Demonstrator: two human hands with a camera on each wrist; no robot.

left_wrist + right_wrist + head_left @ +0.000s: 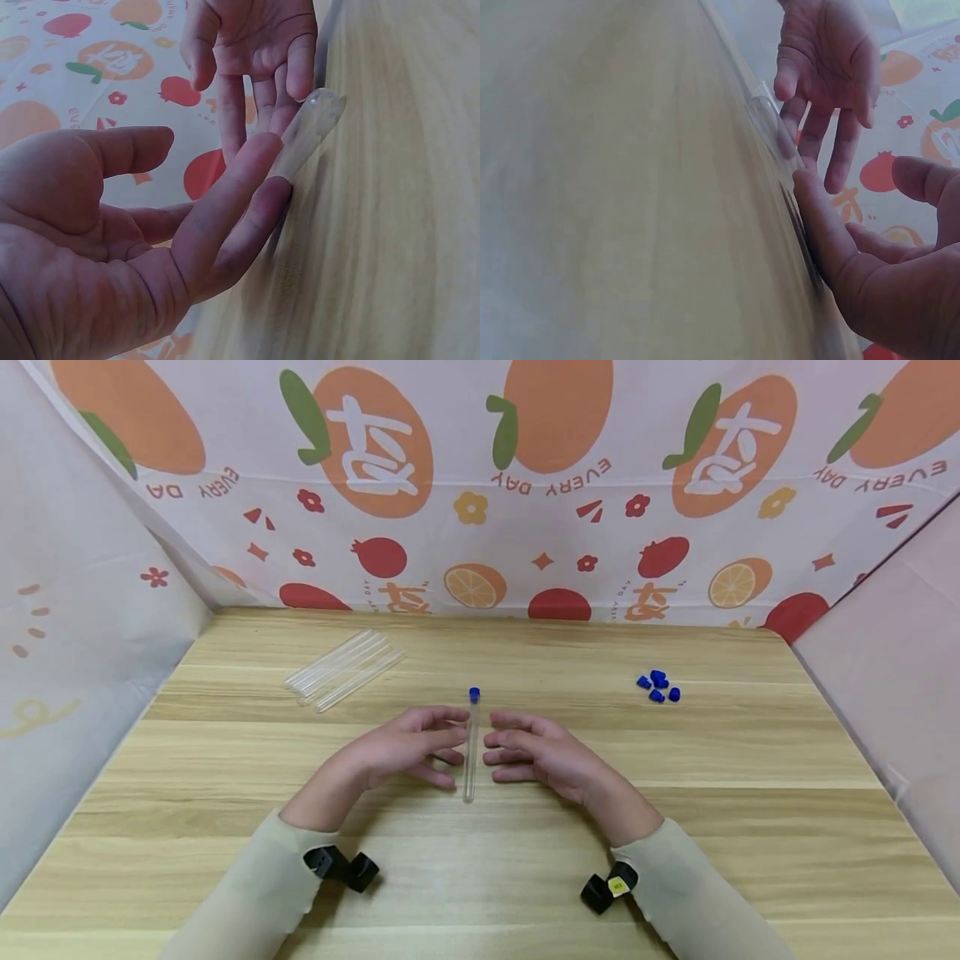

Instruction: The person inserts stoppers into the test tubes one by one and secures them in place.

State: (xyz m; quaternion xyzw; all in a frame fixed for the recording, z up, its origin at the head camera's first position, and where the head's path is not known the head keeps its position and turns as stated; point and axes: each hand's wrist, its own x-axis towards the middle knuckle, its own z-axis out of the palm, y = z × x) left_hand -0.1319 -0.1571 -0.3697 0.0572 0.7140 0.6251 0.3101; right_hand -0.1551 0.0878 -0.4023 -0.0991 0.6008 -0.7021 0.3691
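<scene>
Mid-frame in the head view, a tube (470, 764) lies on the table (465, 893), a blue cap (475, 695) at its upper end. The left hand (416, 745) and right hand (546, 753) flank it closely, fingers spread and slightly bent, gripping nothing. Other tubes (337, 662) lie left of centre, other caps (659, 681) right of centre.

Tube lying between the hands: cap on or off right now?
On: in the head view, a blue cap sits at the far end of the clear tube.
</scene>
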